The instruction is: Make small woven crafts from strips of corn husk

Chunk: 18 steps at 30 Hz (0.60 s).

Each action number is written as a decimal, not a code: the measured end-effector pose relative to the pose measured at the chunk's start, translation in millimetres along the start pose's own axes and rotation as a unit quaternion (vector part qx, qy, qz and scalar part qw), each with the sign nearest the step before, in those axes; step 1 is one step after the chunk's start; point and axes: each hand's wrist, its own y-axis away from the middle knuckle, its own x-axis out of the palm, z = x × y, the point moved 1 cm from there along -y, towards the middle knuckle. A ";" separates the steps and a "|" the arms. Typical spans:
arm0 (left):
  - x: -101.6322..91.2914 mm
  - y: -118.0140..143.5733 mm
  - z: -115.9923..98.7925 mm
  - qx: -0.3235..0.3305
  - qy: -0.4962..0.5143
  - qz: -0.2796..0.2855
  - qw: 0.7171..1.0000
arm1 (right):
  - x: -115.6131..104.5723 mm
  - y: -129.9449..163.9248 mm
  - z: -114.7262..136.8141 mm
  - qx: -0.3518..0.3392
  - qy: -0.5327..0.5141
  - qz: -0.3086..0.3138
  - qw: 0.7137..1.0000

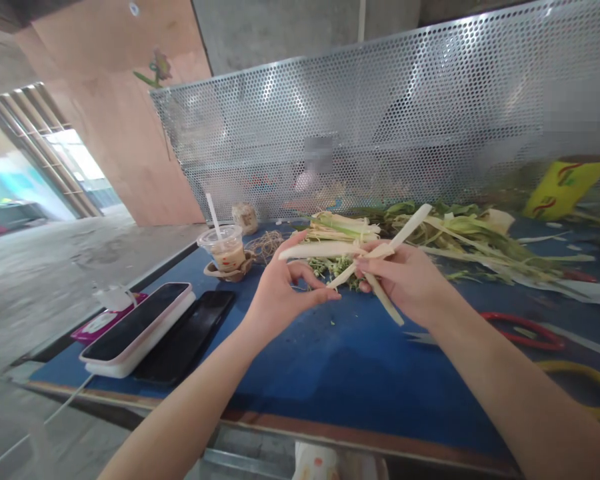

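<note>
Two pale leaf strips point(380, 257) are crossed in your right hand point(405, 280), held above the blue table point(360, 373); by the look of it the weaving has barely begun, with most folds left. A heap of green leaves point(460, 233) lies uncut behind. Your right hand pinches the crossing from the side, wrist bent inward. Your left hand point(280, 293) is raised, thumb and forefinger closing on a strip end near the middle.
</note>
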 end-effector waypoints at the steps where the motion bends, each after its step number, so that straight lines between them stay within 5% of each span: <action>1: -0.8 0.0 -0.4 -0.003 0.001 0.017 1.000 | -2.2 -1.7 2.8 -0.013 -0.018 -0.006 1.000; 7: -10.7 1.4 -6.7 -0.038 -0.018 0.105 0.994 | -20.3 -7.4 18.5 -0.089 -0.053 -0.033 0.994; 12: -17.1 2.8 -11.1 -0.046 -0.056 0.185 0.980 | -17.2 -5.6 16.1 -0.065 -0.031 0.017 0.997; 18: -4.1 7.0 -11.0 -0.032 -0.030 0.184 0.982 | -1.7 0.5 -1.7 -0.036 0.038 0.088 0.995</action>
